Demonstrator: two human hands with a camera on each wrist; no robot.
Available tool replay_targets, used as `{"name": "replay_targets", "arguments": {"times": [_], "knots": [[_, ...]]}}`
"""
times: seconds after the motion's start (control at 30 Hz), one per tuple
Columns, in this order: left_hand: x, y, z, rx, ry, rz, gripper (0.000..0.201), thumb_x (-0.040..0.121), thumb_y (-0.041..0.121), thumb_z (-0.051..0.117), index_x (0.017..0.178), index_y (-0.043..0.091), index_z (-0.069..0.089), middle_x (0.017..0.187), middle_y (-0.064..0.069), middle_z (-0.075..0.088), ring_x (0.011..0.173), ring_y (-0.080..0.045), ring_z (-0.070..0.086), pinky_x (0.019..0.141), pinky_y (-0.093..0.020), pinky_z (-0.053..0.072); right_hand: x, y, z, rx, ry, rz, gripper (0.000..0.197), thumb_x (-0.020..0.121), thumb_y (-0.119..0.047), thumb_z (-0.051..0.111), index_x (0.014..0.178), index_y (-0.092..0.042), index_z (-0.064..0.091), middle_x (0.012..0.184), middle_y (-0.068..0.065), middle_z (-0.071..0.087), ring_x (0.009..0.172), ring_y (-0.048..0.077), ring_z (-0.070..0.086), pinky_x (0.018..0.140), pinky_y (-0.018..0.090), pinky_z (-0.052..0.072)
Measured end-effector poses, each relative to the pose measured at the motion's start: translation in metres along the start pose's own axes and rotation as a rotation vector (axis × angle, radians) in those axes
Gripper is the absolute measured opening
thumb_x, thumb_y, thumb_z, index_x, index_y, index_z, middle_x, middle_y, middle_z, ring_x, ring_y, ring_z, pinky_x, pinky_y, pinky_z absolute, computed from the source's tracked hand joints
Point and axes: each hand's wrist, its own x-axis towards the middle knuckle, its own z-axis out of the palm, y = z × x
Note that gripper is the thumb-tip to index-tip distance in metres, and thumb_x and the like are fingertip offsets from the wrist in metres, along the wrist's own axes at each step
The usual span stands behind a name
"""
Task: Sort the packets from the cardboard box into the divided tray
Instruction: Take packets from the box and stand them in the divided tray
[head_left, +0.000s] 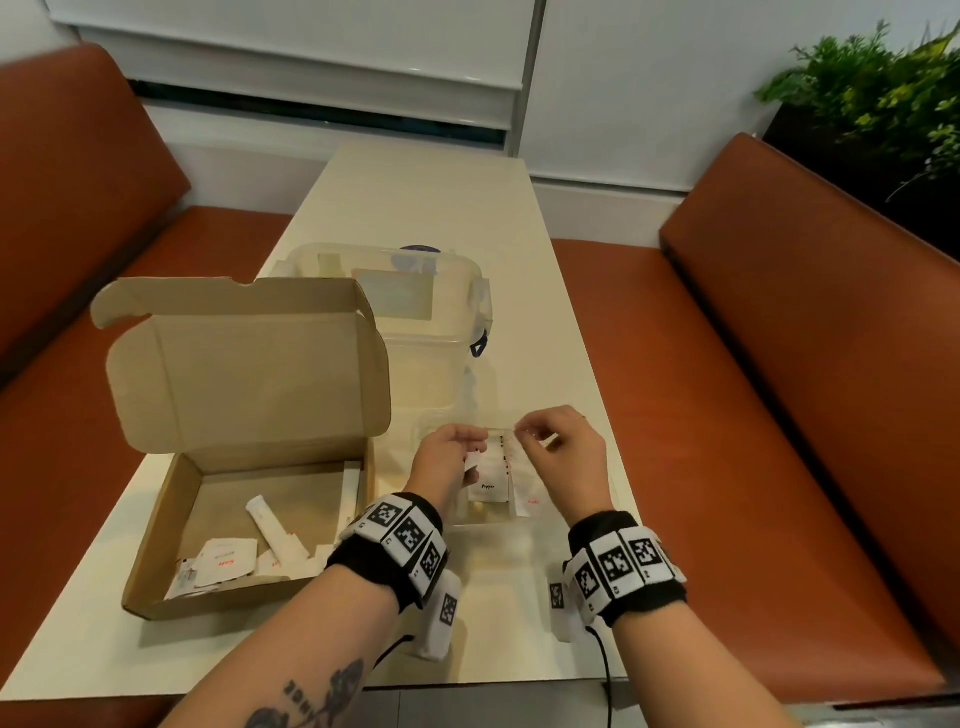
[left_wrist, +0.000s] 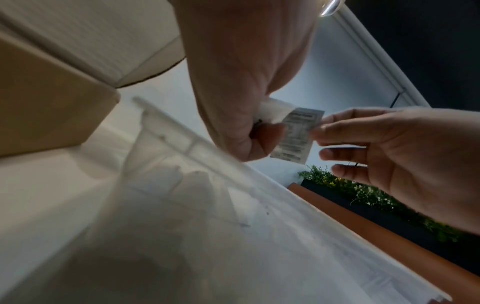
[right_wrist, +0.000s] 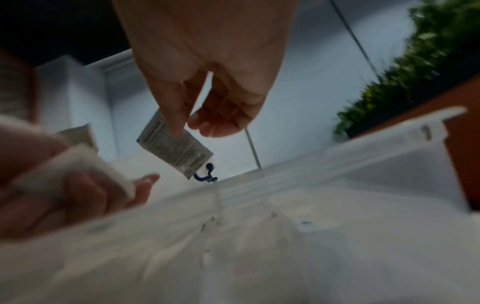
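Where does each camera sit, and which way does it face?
Head: looks down at the table, cardboard box, both hands.
Left wrist: under the left hand, looking up past the tray.
Right wrist: under the right hand, which pinches a packet.
Both wrist views share that packet and the plant.

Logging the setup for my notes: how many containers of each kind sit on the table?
open brown cardboard box: 1
clear plastic lidded tub: 1
clear plastic divided tray: 1
Total: 3
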Motion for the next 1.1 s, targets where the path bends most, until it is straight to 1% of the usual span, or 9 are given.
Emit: {"name": "replay_targets", "arguments": {"times": [0.13,0.23,0.43,0.5,0.6,0.7,0.8,0.97,1.1], "knots": [[-0.003,0.006,0.006,-0.174,-0.124,-0.064,0.023,0.094,-0.003,0.04,0.094,0.002,0.063,0.071,-0.007,0.052,0.046,-0.009,0.036,0.04,-0.016,0.033,-0.005,0.002,0.005,-0.223,-0.041,-0.223,0.005,0.078,-0.004,0.07,0.079,-0.009,0.072,0.083,0.004,0.063,0.083,0.019,0.057,0.07,0.025,0.043],[-0.002,0.008,0.01,-0.204,-0.159,-0.069,0.023,0.098,0.021,0.049,0.096,0.003,0.061,0.061,0.0,0.045,0.043,-0.007,0.034,0.04,-0.017,0.032,-0.007,0.003,0.004,-0.277,-0.057,-0.29,0.002,0.077,-0.003,0.072,0.078,-0.005,0.072,0.081,0.008,0.063,0.08,0.027,0.059,0.065,0.029,0.045],[0.003,0.002,0.009,-0.001,-0.143,0.067,0.029,0.09,0.029,0.064,0.099,0.001,0.064,0.08,-0.008,0.044,0.054,-0.009,0.036,0.052,-0.019,0.036,-0.004,0.012,0.001,-0.264,-0.08,-0.249,0.001,0.079,-0.005,0.071,0.08,-0.006,0.072,0.085,0.008,0.063,0.086,0.024,0.057,0.071,0.026,0.042],[0.004,-0.001,0.01,0.066,-0.101,0.102,0.015,0.091,0.02,0.062,0.092,0.007,0.067,0.08,-0.004,0.053,0.064,-0.009,0.046,0.057,-0.019,0.04,-0.003,0.015,0.002,-0.228,-0.092,-0.198,0.003,0.08,-0.006,0.07,0.082,-0.008,0.072,0.09,0.004,0.063,0.087,0.018,0.056,0.072,0.021,0.042],[0.006,-0.003,0.01,0.037,-0.044,0.103,0.011,0.092,0.016,0.059,0.083,0.015,0.064,0.085,0.001,0.06,0.076,-0.008,0.053,0.062,-0.02,0.043,0.001,0.017,0.002,0.012,-0.01,0.086,0.011,0.085,-0.01,0.065,0.091,-0.019,0.062,0.093,-0.004,0.062,0.078,0.009,0.06,0.068,0.011,0.046],[0.007,-0.002,0.01,0.028,-0.054,0.119,0.01,0.093,0.017,0.058,0.084,0.017,0.064,0.087,0.003,0.063,0.079,-0.005,0.055,0.063,-0.02,0.044,0.006,0.012,0.0,0.359,0.012,0.372,0.02,0.087,-0.021,0.065,0.1,-0.019,0.05,0.081,0.003,0.07,0.07,0.015,0.069,0.071,0.025,0.056],[0.005,-0.003,0.01,0.068,-0.093,0.152,0.007,0.092,0.018,0.061,0.086,0.017,0.065,0.086,0.005,0.065,0.079,-0.005,0.057,0.062,-0.02,0.044,0.013,0.007,-0.003,0.491,-0.107,0.411,0.022,0.083,-0.006,0.069,0.098,-0.011,0.055,0.076,0.009,0.07,0.069,0.019,0.068,0.07,0.029,0.058],[0.008,-0.005,0.003,0.078,-0.048,0.173,0.015,0.092,0.01,0.055,0.088,0.017,0.067,0.091,0.003,0.068,0.083,-0.006,0.059,0.06,-0.016,0.045,0.034,0.019,-0.024,0.239,-0.055,0.364,0.005,0.087,-0.005,0.062,0.085,-0.009,0.065,0.079,0.002,0.067,0.07,0.013,0.063,0.067,0.024,0.056],[0.013,-0.008,-0.01,0.172,0.008,0.23,0.032,0.096,0.0,0.039,0.098,0.016,0.067,0.094,0.003,0.066,0.084,-0.004,0.056,0.059,-0.006,0.045,0.046,0.043,-0.044,-0.106,-0.05,0.431,0.025,0.089,-0.008,0.061,0.114,-0.013,0.063,0.086,0.004,0.069,0.075,0.014,0.062,0.081,0.033,0.055]]}}
